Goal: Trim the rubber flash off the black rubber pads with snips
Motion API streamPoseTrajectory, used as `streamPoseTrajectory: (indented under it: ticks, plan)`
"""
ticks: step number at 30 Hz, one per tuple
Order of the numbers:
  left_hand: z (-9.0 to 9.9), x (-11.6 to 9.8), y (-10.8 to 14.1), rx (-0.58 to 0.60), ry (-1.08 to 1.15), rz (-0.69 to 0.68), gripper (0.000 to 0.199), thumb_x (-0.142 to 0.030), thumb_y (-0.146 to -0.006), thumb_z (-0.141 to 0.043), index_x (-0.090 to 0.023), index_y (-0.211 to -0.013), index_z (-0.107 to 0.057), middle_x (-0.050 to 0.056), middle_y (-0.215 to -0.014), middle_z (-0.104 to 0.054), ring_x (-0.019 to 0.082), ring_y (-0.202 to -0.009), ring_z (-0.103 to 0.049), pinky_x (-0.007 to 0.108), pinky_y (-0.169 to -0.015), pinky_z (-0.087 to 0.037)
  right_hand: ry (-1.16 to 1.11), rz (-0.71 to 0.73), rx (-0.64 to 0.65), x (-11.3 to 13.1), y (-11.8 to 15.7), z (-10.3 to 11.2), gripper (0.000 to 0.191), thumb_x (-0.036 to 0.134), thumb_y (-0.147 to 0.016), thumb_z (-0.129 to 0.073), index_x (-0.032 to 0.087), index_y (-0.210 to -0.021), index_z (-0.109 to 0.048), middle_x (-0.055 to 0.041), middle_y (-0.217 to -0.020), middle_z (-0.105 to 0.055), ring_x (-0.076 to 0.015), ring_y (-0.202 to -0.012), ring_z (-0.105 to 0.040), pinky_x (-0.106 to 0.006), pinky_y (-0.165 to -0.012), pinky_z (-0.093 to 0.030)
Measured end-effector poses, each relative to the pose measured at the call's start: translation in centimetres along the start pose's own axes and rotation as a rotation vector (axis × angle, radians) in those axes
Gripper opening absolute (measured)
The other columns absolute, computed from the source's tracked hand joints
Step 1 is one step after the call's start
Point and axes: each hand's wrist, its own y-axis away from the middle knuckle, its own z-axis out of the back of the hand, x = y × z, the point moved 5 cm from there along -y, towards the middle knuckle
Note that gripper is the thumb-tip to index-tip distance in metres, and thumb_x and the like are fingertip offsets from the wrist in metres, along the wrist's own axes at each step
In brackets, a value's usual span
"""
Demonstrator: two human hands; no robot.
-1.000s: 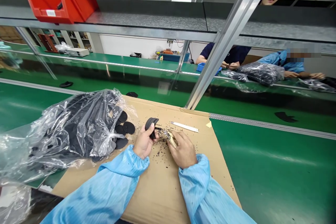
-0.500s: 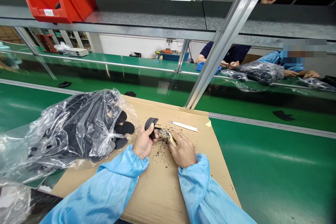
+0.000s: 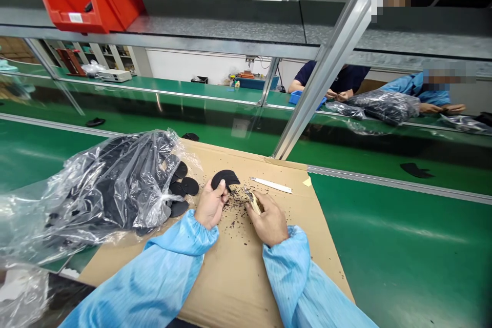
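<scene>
The left hand (image 3: 208,206) has its fingers closed around a black curved piece (image 3: 224,178), gripping it near the lower middle of its arc and holding it up off the cardboard. The right hand (image 3: 270,224) has its fingers wrapped around small snips (image 3: 252,201) with pale yellow handles, their metal tips pointing up and left toward the piece. The piece arches upward, its long axis running nearly level across the view, with its right end dipping toward the snips, very near them; whether they touch is hard to tell. Black crumbs (image 3: 236,206) lie scattered on the cardboard sheet (image 3: 246,277) between and around the hands. A white strip (image 3: 271,185) lies just beyond the snips, near the sheet's far edge. Close to the left of the left hand are loose black discs (image 3: 189,186), spilling beside a plastic bag (image 3: 107,184) packed with more black pieces. To the right of the right hand, bare cardboard gives open room up to the sheet's right edge, where the green counter (image 3: 388,251) begins. A metal rail (image 3: 384,180) runs along the counter beyond that edge. Farther off, a person in a dark shirt (image 3: 330,76) has both hands together.
</scene>
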Motion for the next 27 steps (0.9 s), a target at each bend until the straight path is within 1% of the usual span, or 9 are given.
streamPoseTrajectory:
  ticks: [4,7,9,12,14,17,19,23,27]
  plan:
    - [-0.1,0.2,-0.1,0.050,0.027,0.048,0.039,-0.021,-0.064,-0.080,-0.015,-0.095,-0.056,0.005,-0.089,-0.065,0.013,-0.073,-0.062,0.024,-0.062,-0.051,-0.007,-0.010,-0.038,0.1,0.1,0.2,0.030,0.031,-0.080,-0.056,0.020,-0.107,-0.065,-0.0068,-0.094,-0.066,-0.0218,-0.085,-0.062,-0.033,-0.077,-0.049]
    - [0.1,0.4,-0.2,0.055,0.044,0.129,0.036,-0.014,-0.067,-0.076,-0.016,-0.095,-0.054,0.005,-0.084,-0.066,0.017,-0.070,-0.065,0.028,-0.061,-0.053,-0.007,-0.004,-0.052,0.1,0.0,0.2,0.029,0.030,-0.081,-0.057,0.020,-0.106,-0.065,-0.0057,-0.090,-0.065,-0.0205,-0.080,-0.061,-0.032,-0.074,-0.049]
    - [0.3,0.3,-0.3,0.021,0.032,0.147,0.032,-0.014,-0.070,-0.074,-0.017,-0.094,-0.053,0.003,-0.079,-0.064,0.014,-0.063,-0.063,0.023,-0.054,-0.050,0.004,0.016,-0.053,0.1,0.0,0.1,0.029,0.029,-0.081,-0.057,0.020,-0.107,-0.065,-0.0057,-0.090,-0.064,-0.0203,-0.080,-0.061,-0.031,-0.074,-0.049]
    - [0.5,0.2,-0.3,-0.036,0.032,0.171,0.021,-0.017,-0.077,-0.068,-0.016,-0.091,-0.053,0.001,-0.072,-0.060,0.010,-0.053,-0.057,0.017,-0.042,-0.040,0.032,0.072,-0.031,0.5,0.2,-0.1,0.029,0.026,-0.081,-0.056,0.020,-0.108,-0.064,-0.0056,-0.089,-0.063,-0.0201,-0.082,-0.060,-0.030,-0.075,-0.049]
    - [0.2,0.1,-0.1,-0.021,0.066,0.225,0.015,-0.017,-0.080,-0.064,-0.016,-0.091,-0.053,-0.001,-0.067,-0.055,0.008,-0.048,-0.052,0.015,-0.037,-0.033,0.054,0.135,0.013,1.1,0.4,-0.3,0.029,0.023,-0.082,-0.055,0.020,-0.110,-0.063,-0.0057,-0.090,-0.063,-0.0198,-0.082,-0.060,-0.030,-0.076,-0.049]
    - [-0.4,0.2,0.4,0.062,0.110,0.331,0.012,-0.015,-0.081,-0.060,-0.015,-0.092,-0.055,-0.002,-0.064,-0.051,0.006,-0.042,-0.043,0.015,-0.034,-0.027,0.116,0.241,0.081,2.0,0.8,-0.7,0.034,0.019,-0.080,-0.055,0.019,-0.114,-0.061,-0.0070,-0.094,-0.063,-0.0210,-0.085,-0.059,-0.032,-0.081,-0.048]
    - [-0.6,0.3,0.7,0.089,0.097,0.373,0.013,-0.015,-0.080,-0.060,-0.015,-0.092,-0.056,-0.002,-0.064,-0.050,0.005,-0.039,-0.039,0.015,-0.034,-0.024,0.165,0.280,0.111,2.4,1.0,-0.8,0.036,0.018,-0.080,-0.055,0.018,-0.116,-0.060,-0.0079,-0.094,-0.063,-0.0219,-0.086,-0.058,-0.033,-0.082,-0.047]
    - [-0.6,0.3,0.9,0.109,0.052,0.374,0.016,-0.017,-0.077,-0.065,-0.015,-0.092,-0.058,-0.002,-0.065,-0.051,0.004,-0.037,-0.036,0.015,-0.034,-0.021,0.208,0.266,0.151,2.7,1.1,-0.8,0.037,0.018,-0.081,-0.052,0.018,-0.118,-0.060,-0.0087,-0.095,-0.062,-0.0219,-0.087,-0.058,-0.032,-0.083,-0.046]
    - [-0.7,0.3,0.9,0.111,0.013,0.365,0.020,-0.019,-0.074,-0.069,-0.015,-0.090,-0.058,-0.003,-0.063,-0.049,0.004,-0.038,-0.036,0.015,-0.034,-0.021,0.235,0.243,0.149,2.7,1.1,-0.6,0.037,0.019,-0.082,-0.052,0.018,-0.119,-0.060,-0.0082,-0.094,-0.063,-0.0219,-0.088,-0.058,-0.031,-0.082,-0.046]
